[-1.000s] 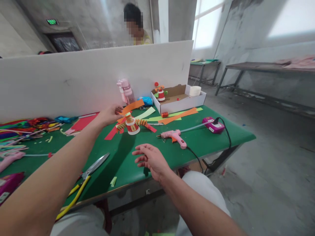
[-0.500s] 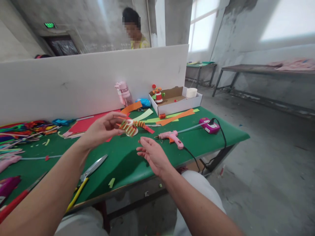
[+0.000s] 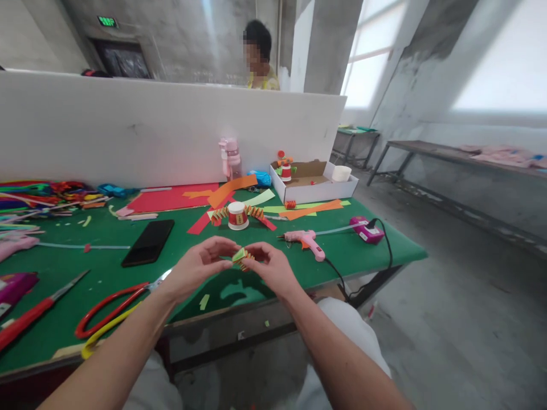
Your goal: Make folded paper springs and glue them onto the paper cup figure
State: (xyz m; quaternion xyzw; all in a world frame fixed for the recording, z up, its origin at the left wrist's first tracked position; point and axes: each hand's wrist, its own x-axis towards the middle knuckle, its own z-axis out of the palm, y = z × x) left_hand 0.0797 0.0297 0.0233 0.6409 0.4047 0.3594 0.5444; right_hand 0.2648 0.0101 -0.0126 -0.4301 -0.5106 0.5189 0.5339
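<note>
Both hands meet over the near part of the green table. My left hand (image 3: 207,263) and my right hand (image 3: 273,266) pinch a small accordion-folded paper strip (image 3: 241,256), green and orange, between their fingertips. Just beyond them a red and white paper cup (image 3: 238,217) stands upside down, with folded paper springs spreading to its left and right. To the right of my right hand lies a pink glue gun (image 3: 304,238) with a glue stick in its back. Scissors (image 3: 113,302) with red and yellow handles lie beside my left forearm, which partly hides them.
A white open box (image 3: 314,193) holds a small paper-cup figure (image 3: 285,168) and white cups. Orange strips (image 3: 233,189), a red sheet (image 3: 171,200), a phone (image 3: 148,243), a pink bottle (image 3: 231,158) and a purple power block (image 3: 366,229) lie about. A white partition (image 3: 171,131) stands behind; a person is beyond it.
My left hand has brought the folded strip nearer to me, away from the cup. My right hand, empty before, now grips the strip too. The view has shifted, uncovering the phone.
</note>
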